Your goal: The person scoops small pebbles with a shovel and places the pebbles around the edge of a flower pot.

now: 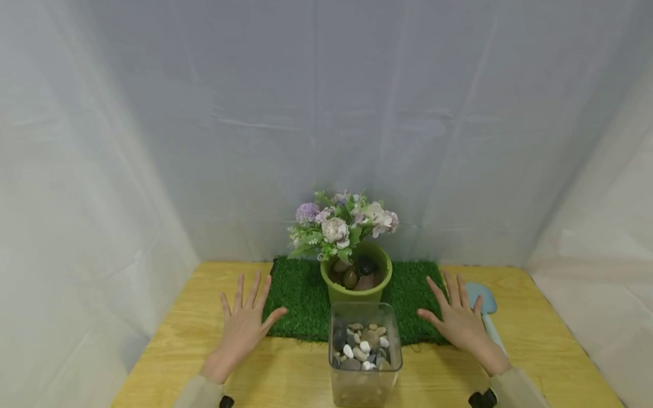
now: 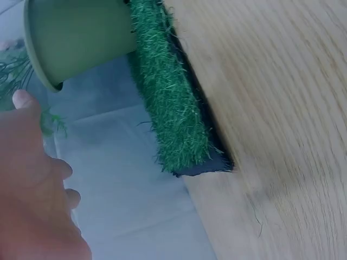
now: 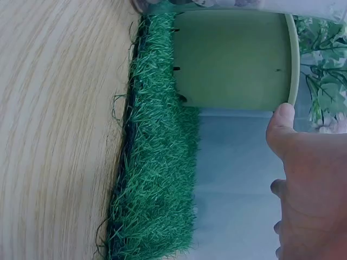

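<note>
Both hands hold nothing, their fingers straight and spread. The left hand is over the left end of a green artificial grass mat. My right hand is by the mat's right end, beside a blue-grey shovel that it partly hides. Between the hands a green flowerpot stands on the mat, with several large stones and a bunch of artificial flowers inside. In front of it is a clear plastic container partly filled with pebbles.
Everything is on a light wooden table. A pale curtain hangs behind the table's far edge, and white cloth hangs at the left. More cloth closes off the right side.
</note>
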`<action>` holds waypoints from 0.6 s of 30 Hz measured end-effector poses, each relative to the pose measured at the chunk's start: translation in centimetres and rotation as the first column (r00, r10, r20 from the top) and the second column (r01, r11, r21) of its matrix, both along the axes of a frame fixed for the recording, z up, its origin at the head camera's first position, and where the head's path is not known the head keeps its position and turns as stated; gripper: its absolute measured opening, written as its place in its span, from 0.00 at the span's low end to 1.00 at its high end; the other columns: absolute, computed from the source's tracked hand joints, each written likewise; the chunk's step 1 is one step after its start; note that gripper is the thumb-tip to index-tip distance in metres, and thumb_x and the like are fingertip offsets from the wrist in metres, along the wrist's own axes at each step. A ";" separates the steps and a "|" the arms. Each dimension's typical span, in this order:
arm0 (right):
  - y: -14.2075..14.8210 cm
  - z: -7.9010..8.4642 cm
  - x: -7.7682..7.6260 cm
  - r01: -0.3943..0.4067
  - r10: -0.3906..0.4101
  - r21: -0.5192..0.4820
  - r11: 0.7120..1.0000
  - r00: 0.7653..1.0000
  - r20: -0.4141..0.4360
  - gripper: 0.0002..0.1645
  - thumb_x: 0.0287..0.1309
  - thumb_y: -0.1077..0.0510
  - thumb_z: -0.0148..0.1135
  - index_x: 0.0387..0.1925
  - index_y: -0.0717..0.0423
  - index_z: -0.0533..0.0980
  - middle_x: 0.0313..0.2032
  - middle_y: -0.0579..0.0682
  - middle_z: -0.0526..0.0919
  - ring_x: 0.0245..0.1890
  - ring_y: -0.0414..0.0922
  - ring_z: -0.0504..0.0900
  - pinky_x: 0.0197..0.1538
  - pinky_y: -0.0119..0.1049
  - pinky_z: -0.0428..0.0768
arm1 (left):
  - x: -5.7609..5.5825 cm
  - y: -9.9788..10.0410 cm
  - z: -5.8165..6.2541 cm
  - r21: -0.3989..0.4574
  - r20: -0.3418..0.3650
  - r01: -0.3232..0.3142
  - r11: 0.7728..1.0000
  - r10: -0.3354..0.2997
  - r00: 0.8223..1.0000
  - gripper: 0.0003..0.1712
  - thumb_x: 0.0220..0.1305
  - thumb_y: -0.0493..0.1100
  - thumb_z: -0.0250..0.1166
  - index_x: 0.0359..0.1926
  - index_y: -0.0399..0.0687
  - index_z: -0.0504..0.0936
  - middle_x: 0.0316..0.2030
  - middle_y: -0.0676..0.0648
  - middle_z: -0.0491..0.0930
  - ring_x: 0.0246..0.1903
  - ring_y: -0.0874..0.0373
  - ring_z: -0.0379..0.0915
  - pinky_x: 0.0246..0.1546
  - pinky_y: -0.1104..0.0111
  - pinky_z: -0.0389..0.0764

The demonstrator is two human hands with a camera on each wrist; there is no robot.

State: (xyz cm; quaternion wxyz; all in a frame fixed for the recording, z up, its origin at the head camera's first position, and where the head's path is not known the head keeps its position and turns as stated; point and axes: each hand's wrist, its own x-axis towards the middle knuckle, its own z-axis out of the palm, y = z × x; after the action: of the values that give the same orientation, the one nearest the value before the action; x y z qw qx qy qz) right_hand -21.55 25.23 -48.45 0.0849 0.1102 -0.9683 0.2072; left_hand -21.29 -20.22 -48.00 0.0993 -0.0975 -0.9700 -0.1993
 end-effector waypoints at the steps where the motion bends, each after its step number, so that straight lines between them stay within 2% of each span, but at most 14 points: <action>1: 0.0 0.1 0.0 0.007 -0.007 0.002 1.000 1.000 0.019 0.51 0.66 0.31 0.57 0.81 0.41 0.49 0.80 0.61 0.35 0.78 0.67 0.31 0.60 0.85 0.35 | 0.1 0.0 0.1 0.010 -0.005 0.004 1.000 -0.004 1.000 0.51 0.70 0.66 0.58 0.82 0.52 0.47 0.81 0.41 0.39 0.78 0.40 0.18 0.66 0.32 0.17; 4: -0.1 0.6 -0.2 0.032 -0.031 -0.020 0.999 0.998 0.050 0.49 0.68 0.34 0.57 0.81 0.46 0.50 0.79 0.66 0.40 0.77 0.70 0.36 0.60 0.85 0.38 | 0.2 -0.1 0.7 0.049 -0.023 0.018 0.999 -0.017 1.000 0.49 0.71 0.65 0.57 0.81 0.50 0.49 0.80 0.39 0.44 0.79 0.38 0.22 0.67 0.30 0.22; 8: 0.1 1.1 -0.6 0.050 -0.051 -0.067 0.997 0.999 -0.008 0.45 0.71 0.41 0.58 0.79 0.54 0.55 0.75 0.72 0.50 0.73 0.75 0.48 0.60 0.83 0.52 | 0.2 0.0 1.8 0.113 -0.066 0.024 0.993 -0.017 0.998 0.44 0.74 0.61 0.57 0.80 0.46 0.55 0.78 0.38 0.52 0.78 0.35 0.34 0.68 0.29 0.32; 12: 0.4 1.5 -0.8 0.044 -0.050 -0.133 0.990 0.998 -0.043 0.42 0.74 0.43 0.55 0.78 0.60 0.56 0.73 0.74 0.55 0.70 0.76 0.55 0.60 0.77 0.63 | 0.3 0.3 2.6 0.176 -0.136 0.040 0.984 -0.016 0.991 0.37 0.77 0.56 0.55 0.78 0.42 0.60 0.76 0.38 0.59 0.76 0.35 0.46 0.70 0.31 0.42; 16: 0.8 1.7 -0.8 0.042 -0.051 -0.226 0.973 0.998 -0.035 0.40 0.77 0.41 0.49 0.78 0.59 0.57 0.73 0.72 0.58 0.69 0.74 0.59 0.62 0.73 0.64 | 0.5 1.1 3.4 0.245 -0.222 0.105 0.964 -0.050 0.974 0.32 0.79 0.50 0.54 0.75 0.40 0.64 0.72 0.36 0.65 0.72 0.36 0.57 0.69 0.36 0.56; 18: 0.9 1.8 -0.6 0.036 -0.054 -0.263 0.964 0.997 -0.060 0.37 0.78 0.42 0.49 0.76 0.59 0.60 0.72 0.71 0.61 0.68 0.72 0.63 0.62 0.71 0.66 | 0.8 1.8 3.6 0.291 -0.255 0.147 0.945 -0.071 0.964 0.29 0.79 0.47 0.55 0.74 0.41 0.66 0.71 0.37 0.68 0.70 0.36 0.61 0.67 0.38 0.62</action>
State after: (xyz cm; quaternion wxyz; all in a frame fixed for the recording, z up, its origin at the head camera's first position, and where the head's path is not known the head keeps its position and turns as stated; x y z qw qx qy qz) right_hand -22.19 26.14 -46.68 0.1358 0.0827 -0.9313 0.3276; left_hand -20.46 -18.39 -44.39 0.2192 -0.1581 -0.9008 -0.3398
